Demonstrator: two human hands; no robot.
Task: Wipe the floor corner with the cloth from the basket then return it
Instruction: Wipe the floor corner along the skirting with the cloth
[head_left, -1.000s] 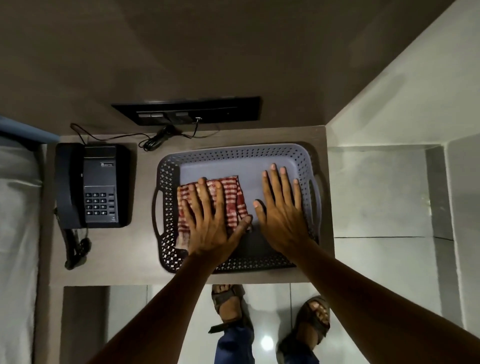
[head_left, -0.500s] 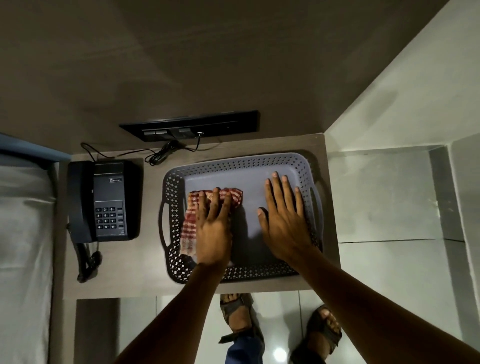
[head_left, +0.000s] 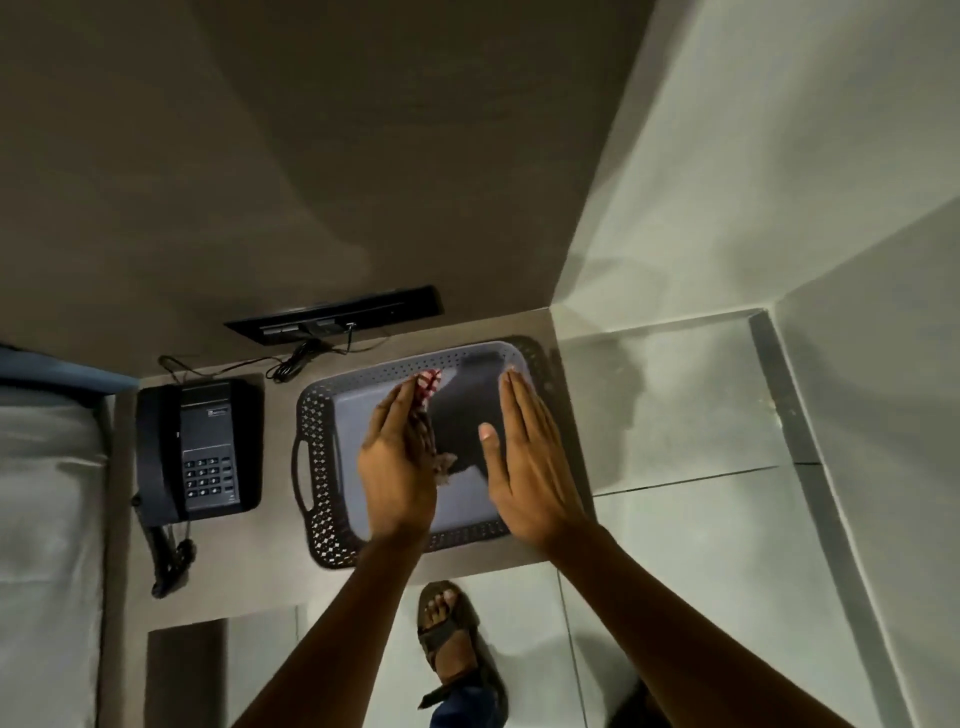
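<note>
Over basket (head_left: 317, 499): left hand (head_left: 397, 467) clutches cloth (head_left: 427, 410); right hand (head_left: 524, 462) flat, empty.

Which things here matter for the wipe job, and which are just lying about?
In the job:
cloth, in the left hand
basket
right hand, open, empty
floor corner

Lying about:
phone
cable
socket strip
bed

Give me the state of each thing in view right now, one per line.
Cloth: lifted off the basket floor, bunched in the left hand.
Left hand: closed around the cloth.
Right hand: open, flat, empty, over the basket.
Basket: on the side table, nothing else inside.
Telephone: handset on its cradle, left of the basket.
</note>
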